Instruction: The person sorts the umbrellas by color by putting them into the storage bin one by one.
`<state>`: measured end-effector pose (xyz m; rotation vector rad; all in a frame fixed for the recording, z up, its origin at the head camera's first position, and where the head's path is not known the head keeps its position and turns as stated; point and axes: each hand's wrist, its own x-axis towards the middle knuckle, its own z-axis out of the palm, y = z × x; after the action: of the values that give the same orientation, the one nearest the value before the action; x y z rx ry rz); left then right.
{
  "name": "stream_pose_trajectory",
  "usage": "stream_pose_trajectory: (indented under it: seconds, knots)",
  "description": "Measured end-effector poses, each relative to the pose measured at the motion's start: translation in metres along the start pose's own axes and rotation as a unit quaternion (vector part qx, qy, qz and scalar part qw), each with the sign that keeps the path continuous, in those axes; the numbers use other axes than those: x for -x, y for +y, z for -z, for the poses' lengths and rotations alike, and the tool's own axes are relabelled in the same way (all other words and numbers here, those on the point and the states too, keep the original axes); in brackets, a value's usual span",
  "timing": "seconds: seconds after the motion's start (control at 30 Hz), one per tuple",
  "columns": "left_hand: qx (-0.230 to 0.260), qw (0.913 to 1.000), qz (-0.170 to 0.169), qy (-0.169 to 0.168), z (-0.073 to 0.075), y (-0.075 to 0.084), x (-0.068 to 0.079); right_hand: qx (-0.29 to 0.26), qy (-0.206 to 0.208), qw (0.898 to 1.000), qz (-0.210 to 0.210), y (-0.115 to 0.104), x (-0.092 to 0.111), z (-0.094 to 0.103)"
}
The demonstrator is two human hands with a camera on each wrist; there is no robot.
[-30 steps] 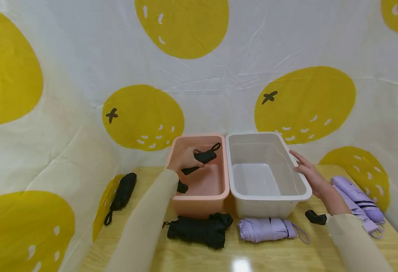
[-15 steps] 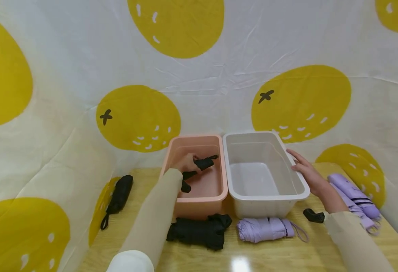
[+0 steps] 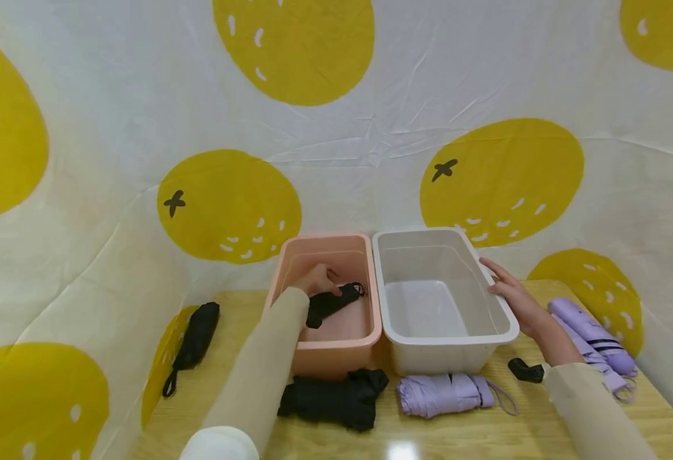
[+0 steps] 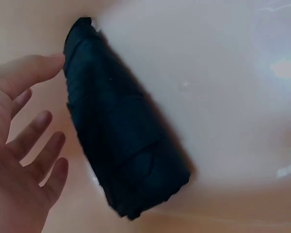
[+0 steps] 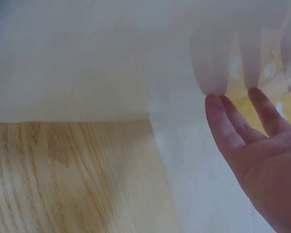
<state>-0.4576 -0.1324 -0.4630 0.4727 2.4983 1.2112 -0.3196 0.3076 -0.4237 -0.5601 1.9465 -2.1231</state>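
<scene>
A folded black umbrella (image 3: 329, 306) lies slanted on the floor of the pink bin (image 3: 331, 352). My left hand (image 3: 317, 280) is inside that bin, just beyond the umbrella. In the left wrist view the thumb tip is right at the edge of the umbrella (image 4: 121, 126), and the other fingers of the left hand (image 4: 26, 131) are spread and loosely bent around nothing. At the right side of the white bin (image 3: 448, 345), my right hand (image 3: 517, 297) rests its fingertips against the outer wall under the rim. The right wrist view shows the fingers (image 5: 223, 119) extended, touching that pale wall.
Another black umbrella (image 3: 336, 399) and a lilac umbrella (image 3: 446, 395) lie in front of the bins. One more black umbrella (image 3: 195, 338) is at the left, and lilac umbrellas (image 3: 592, 335) are at the right. A small black object (image 3: 526, 370) sits by the right sleeve.
The black umbrella in my left hand went down onto the pink bin's floor, and the fingers let go of it. My right hand stays at the white bin.
</scene>
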Motion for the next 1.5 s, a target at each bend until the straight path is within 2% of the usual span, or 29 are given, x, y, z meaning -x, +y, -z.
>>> stream_pose_trajectory:
  seconds: [0.13,0.23,0.33,0.43,0.53,0.73,0.83,0.97,1.1,1.2,1.33,1.5]
  knots:
    - [-0.001,1.0,-0.003,0.008,0.008,0.007,0.005,0.001,0.003,1.0,-0.006,-0.002,-0.001,-0.001]
    - [-0.019,0.9991,-0.028,0.025,0.014,0.01,0.006,0.004,-0.003,1.0,-0.002,-0.001,-0.001,0.001]
    - [-0.016,0.9973,-0.049,0.051,0.021,0.014,0.01,0.008,-0.006,1.0,0.002,0.001,-0.001,0.005]
    - [-0.04,0.9941,-0.062,0.079,0.029,0.026,0.02,0.008,-0.009,1.0,-0.002,0.003,0.0,0.006]
    - [-0.076,0.9898,-0.076,0.093,0.039,0.043,0.032,0.001,-0.012,1.0,-0.002,0.006,0.0,0.008]
    - [0.0,0.9892,-0.103,0.105,0.059,0.067,0.059,-0.003,-0.014,1.0,0.009,0.01,-0.004,0.009]
    - [0.04,0.9875,-0.119,0.095,0.07,0.071,0.075,0.004,-0.015,1.0,0.008,0.009,-0.004,0.009]
    - [0.067,0.9825,-0.145,0.097,0.088,0.072,0.103,0.008,-0.012,1.0,0.004,0.009,-0.002,0.009]
    - [0.082,0.9761,-0.158,0.124,0.109,0.059,0.13,0.005,-0.015,1.0,0.008,0.011,-0.001,0.01]
    - [0.082,0.9744,-0.142,0.154,0.123,0.038,0.149,-0.009,-0.027,0.999,0.017,0.011,-0.002,0.011]
    - [0.08,0.9731,-0.1,0.192,0.134,0.003,0.177,-0.026,-0.034,0.999,0.03,0.011,-0.003,0.013]
    - [0.062,0.9709,-0.06,0.223,0.135,-0.05,0.206,-0.039,-0.032,0.999,0.019,0.014,-0.005,0.014]
